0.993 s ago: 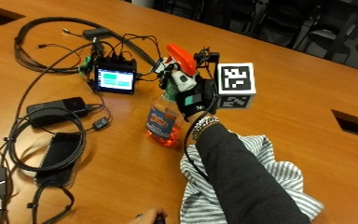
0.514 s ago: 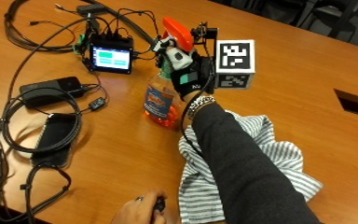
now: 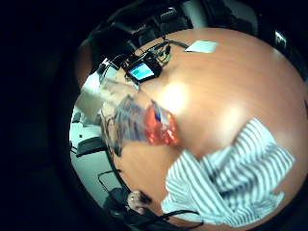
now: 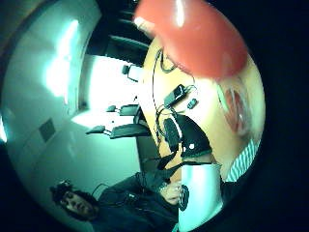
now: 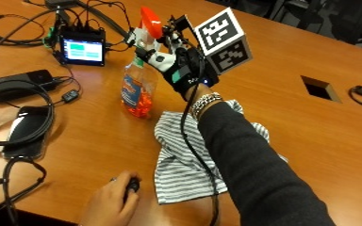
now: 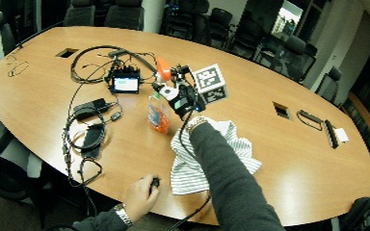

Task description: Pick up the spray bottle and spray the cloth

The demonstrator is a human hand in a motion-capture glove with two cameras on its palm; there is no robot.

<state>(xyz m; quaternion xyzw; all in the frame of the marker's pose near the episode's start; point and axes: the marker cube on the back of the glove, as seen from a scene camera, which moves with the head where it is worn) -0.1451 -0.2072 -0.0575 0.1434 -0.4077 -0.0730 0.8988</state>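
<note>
Spray bottle (image 5: 138, 84) neck hidden behind hand (image 5: 180, 66); cloth (image 5: 187, 165) partly under sleeve.

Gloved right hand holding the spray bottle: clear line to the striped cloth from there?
Probably yes. The right hand grips the spray bottle near its top, the striped cloth lies beside the bottle's base, and nothing sits between them.

The right hand (image 5: 184, 70) wore a black glove with white plastic pieces over the fingers and a small green patch on its back. A beaded metal bracelet (image 5: 203, 101) circled the wrist at the glove's 5 o'clock edge, where a long dark sleeve (image 5: 256, 174) began. The bare left hand (image 5: 109, 203) carried a wristwatch (image 6: 123, 215) above a dark cuff.
</note>
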